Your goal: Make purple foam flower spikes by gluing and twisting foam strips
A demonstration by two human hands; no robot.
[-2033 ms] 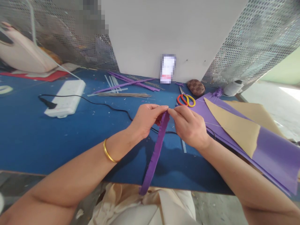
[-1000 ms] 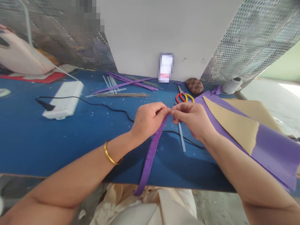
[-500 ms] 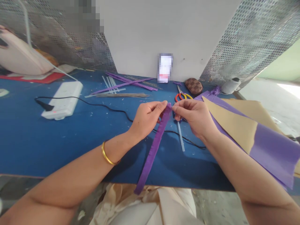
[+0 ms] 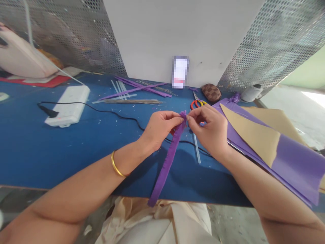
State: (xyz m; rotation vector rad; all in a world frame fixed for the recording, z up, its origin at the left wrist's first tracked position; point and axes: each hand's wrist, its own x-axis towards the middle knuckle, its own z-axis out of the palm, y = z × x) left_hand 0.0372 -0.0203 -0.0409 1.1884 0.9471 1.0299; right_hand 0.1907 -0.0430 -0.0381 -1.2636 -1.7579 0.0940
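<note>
**Fingers pinching at centre of the bench**

Across the blue bench (image 4: 50,159), a white power strip (image 4: 67,110) is sitting at 9 o'clock and a bundle of thin wires (image 4: 132,101) is lying at 11. At centre, the left hand (image 4: 158,130) and right hand (image 4: 209,130) are holding the crinkled top end of a purple crepe-paper strip (image 4: 169,157), their fingers (image 4: 195,117) pinching it from both sides while its tail is running toward 6 o'clock. Red-and-yellow-handled scissors (image 4: 196,105) are lying at 1 o'clock, tan-and-purple paper sheets (image 4: 254,149) at 3.
</note>
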